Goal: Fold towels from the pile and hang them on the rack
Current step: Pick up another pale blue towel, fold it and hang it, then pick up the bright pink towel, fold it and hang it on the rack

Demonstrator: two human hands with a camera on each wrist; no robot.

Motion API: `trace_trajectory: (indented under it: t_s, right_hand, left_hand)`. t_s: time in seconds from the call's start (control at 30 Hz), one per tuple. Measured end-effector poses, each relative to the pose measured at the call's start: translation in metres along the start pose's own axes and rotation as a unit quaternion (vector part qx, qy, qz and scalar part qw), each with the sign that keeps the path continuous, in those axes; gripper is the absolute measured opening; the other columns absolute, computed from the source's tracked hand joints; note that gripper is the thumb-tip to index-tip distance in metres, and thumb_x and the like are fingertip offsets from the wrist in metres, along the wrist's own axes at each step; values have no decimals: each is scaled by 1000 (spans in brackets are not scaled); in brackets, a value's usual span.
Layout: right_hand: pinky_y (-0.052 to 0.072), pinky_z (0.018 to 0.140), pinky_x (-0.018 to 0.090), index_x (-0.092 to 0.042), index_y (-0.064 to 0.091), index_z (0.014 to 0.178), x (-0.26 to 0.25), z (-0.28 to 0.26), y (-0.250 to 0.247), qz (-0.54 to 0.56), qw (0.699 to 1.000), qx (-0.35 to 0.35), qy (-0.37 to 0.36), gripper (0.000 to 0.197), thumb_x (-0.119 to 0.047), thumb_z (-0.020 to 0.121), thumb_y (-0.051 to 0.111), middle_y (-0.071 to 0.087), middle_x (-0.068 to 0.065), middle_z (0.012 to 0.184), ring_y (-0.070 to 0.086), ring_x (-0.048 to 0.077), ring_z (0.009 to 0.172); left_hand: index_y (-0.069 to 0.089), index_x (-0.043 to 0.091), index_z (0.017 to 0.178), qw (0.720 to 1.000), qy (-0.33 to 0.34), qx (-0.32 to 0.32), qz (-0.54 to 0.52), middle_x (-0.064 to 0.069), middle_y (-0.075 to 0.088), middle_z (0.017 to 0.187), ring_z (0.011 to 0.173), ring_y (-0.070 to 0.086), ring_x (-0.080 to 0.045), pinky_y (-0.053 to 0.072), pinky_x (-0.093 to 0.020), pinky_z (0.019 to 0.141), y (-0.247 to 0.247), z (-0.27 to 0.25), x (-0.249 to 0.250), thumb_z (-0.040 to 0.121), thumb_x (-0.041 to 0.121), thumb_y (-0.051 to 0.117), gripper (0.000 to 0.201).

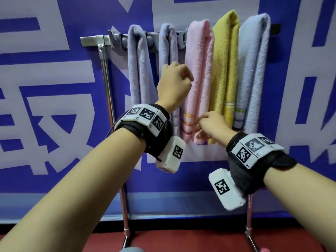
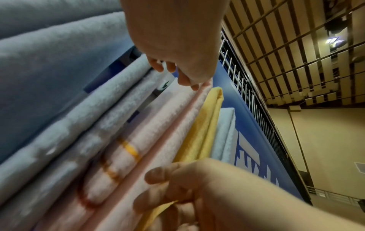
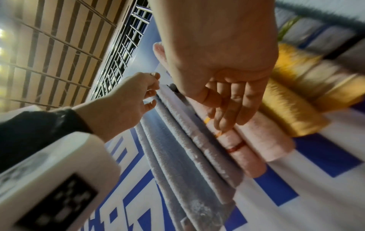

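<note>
Hanging at the middle of the silver metal rack (image 1: 91, 40), the folded pink terry towel (image 1: 200, 70) sits between a lavender towel (image 1: 168, 44) and a yellow towel (image 1: 226, 60). The right hand (image 1: 212, 126) rests loose, nearly straight fingers on its lower part. The left hand (image 1: 172, 84) curls at its lavender-side edge, higher up — whether it pinches cloth, I cannot tell.

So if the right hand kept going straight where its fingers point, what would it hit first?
Probably the pink towel, near its bottom end; the right hand looks almost on it, though depth is unclear.
</note>
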State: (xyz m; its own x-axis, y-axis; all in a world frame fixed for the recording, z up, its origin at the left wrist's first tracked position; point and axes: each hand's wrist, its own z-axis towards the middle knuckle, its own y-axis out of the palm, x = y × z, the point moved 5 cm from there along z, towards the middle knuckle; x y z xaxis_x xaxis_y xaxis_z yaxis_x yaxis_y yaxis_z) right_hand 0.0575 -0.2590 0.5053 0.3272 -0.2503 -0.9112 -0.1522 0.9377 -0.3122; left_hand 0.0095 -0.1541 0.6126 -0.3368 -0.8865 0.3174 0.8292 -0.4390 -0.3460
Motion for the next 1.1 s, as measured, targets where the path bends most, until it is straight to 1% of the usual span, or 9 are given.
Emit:
trace_trajectory:
  t_s: [0.1, 0.27, 0.4, 0.53, 0.6, 0.7, 0.93, 1.0, 1.1]
  right_hand:
    - [35, 37, 15, -5, 57, 77, 23, -3, -11, 12, 999, 10, 35, 25, 3, 86, 35, 60, 14, 64, 49, 21, 42]
    - [25, 37, 12, -8, 53, 76, 61, -14, -22, 38, 994, -2, 98, 24, -1, 92, 35, 47, 8, 57, 37, 15, 39]
    - [28, 31, 10, -15, 44, 71, 98, -29, -29, 27, 988, -22, 147, 28, -10, 97, 36, 50, 3, 52, 39, 9, 25]
    - [24, 28, 10, -17, 39, 70, 139, -40, -37, 44, 976, -38, 209, 31, -11, 99, 28, 43, -1, 30, 32, 8, 18]
    - [32, 29, 11, -12, 51, 78, 160, -44, -43, 31, 976, -9, 215, 25, -10, 98, 36, 52, 0, 39, 44, 10, 24]
    - [41, 34, 14, -5, 60, 101, 190, -51, -49, -2, 976, 31, 214, 20, -9, 95, 42, 58, 6, 65, 56, 12, 38]
    - [40, 40, 18, -5, 59, 106, 272, -57, -71, -4, 953, 76, 295, 27, -10, 95, 34, 59, 8, 69, 53, 17, 49]
    - [41, 35, 16, -3, 58, 108, 289, -58, -86, -4, 947, 97, 306, 29, -10, 96, 33, 60, 9, 70, 55, 19, 47]
    - [44, 47, 25, -2, 59, 103, 315, -61, -106, -5, 934, 106, 341, 30, -7, 95, 31, 67, 18, 101, 58, 22, 58]
  left_hand:
    - [65, 13, 73, 999, -24, -41, -19, 12, 40, 73, 94, 41, -16, 33, -26, 69, 18, -28, -4, 81, 2, 45, 24]
    - [51, 28, 53, 990, -75, -102, -56, 16, 48, 65, 91, 53, -26, 45, -33, 74, 48, -77, -14, 72, -1, 42, 36]
    - [65, 11, 67, 984, -103, -138, -50, 17, 47, 64, 93, 44, -24, 36, -29, 77, 70, -121, -19, 76, -2, 42, 28]
    - [54, 25, 56, 971, -152, -175, -56, 16, 49, 61, 91, 50, -27, 37, -29, 73, 97, -163, -38, 83, 8, 50, 31]
    - [53, 27, 55, 956, -194, -199, -90, 9, 50, 54, 73, 54, -22, 41, -25, 61, 109, -182, -47, 82, 5, 49, 35]
    - [56, 22, 59, 922, -256, -249, -149, 3, 48, 52, 40, 41, -4, 33, -17, 42, 129, -211, -54, 82, -3, 46, 35]
    - [57, 21, 59, 870, -327, -317, -191, 2, 46, 55, 48, 35, -10, 27, -10, 36, 174, -268, -76, 83, -6, 44, 39]
    - [57, 21, 59, 859, -341, -325, -199, 5, 48, 55, 51, 36, -8, 28, -9, 39, 184, -279, -81, 84, -5, 43, 39]
    - [56, 20, 59, 841, -363, -337, -216, 16, 53, 43, 51, 44, 0, 30, -6, 43, 201, -292, -85, 87, -4, 44, 39]
